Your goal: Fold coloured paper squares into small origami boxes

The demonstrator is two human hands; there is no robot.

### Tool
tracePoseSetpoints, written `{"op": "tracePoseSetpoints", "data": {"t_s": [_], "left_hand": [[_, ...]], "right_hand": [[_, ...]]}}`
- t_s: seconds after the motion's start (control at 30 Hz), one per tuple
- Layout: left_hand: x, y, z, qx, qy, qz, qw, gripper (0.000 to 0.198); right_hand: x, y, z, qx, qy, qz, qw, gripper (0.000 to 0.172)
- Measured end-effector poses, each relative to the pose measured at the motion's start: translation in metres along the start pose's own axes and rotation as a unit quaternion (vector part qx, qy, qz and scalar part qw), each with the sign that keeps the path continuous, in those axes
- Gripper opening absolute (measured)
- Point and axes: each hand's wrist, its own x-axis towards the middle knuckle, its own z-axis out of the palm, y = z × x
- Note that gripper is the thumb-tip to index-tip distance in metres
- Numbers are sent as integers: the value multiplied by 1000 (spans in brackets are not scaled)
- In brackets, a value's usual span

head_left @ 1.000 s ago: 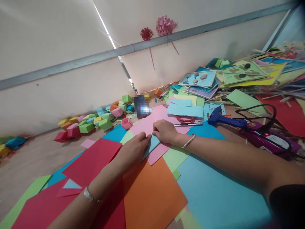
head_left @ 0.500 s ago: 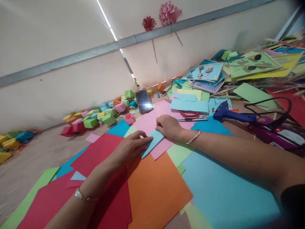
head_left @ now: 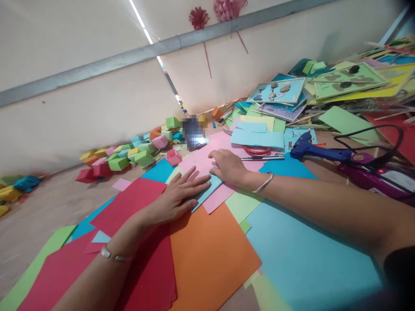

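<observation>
Light-blue paper (head_left: 211, 188), straight edge showing, rest partly hidden, lying aslant over pink sheet (head_left: 219, 144).

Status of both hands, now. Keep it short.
Left hand: open, spread, fingertips at the light-blue paper.
Right hand: partly curled, thumb at the same paper's far end; whether it grips cannot be told.

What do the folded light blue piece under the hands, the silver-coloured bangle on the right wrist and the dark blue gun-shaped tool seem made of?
Folded light blue piece: probably paper or thin card, matte; straight edges, even colour.
Silver-coloured bangle: likely polished metal; it shows bright highlights.
Dark blue gun-shaped tool: apparently smooth plastic, from its even colour and moulded form.
</observation>
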Motion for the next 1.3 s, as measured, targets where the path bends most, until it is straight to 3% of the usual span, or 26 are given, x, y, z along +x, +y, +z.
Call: {"op": "tracePoseSetpoints", "data": {"t_s": [0.2,0.33,0.43,0.53,0.67,0.9,1.03,1.17,1.3], "left_hand": [[-1,-1,-4,-11,-7,11,1000,56],[-1,0,-3,9,6,10,1000,53],[-1,-1,-2,9,10,12,1000,49],[-1,-2,-1,1,12,18,1000,50],[-1,-3,0,-2,20,24,1000,52],[-1,-3,-2,-3,11,25,1000,51],[0,-2,-3,-4,6,23,1000,52],[-1,-2,-2,-2,14,22,1000,51],[-1,-2,-1,-5,16,24,1000,52]], "right_hand": [[4,4,1,25,10,-15,1000,35],[-6,-15,-14,-14,29,-101,994,26],[-31,-44,-24,-121,-104,-192,968,25],[-57,-67,-27,-170,-177,-242,939,28],[-73,-73,-24,-226,-218,-211,926,34],[-67,-64,-21,-320,-272,-162,893,10],[-62,-60,-25,-317,-295,-139,891,8],[-54,-54,-30,-330,-301,-103,889,15],[-56,-54,-36,-336,-261,-62,903,19]]}}
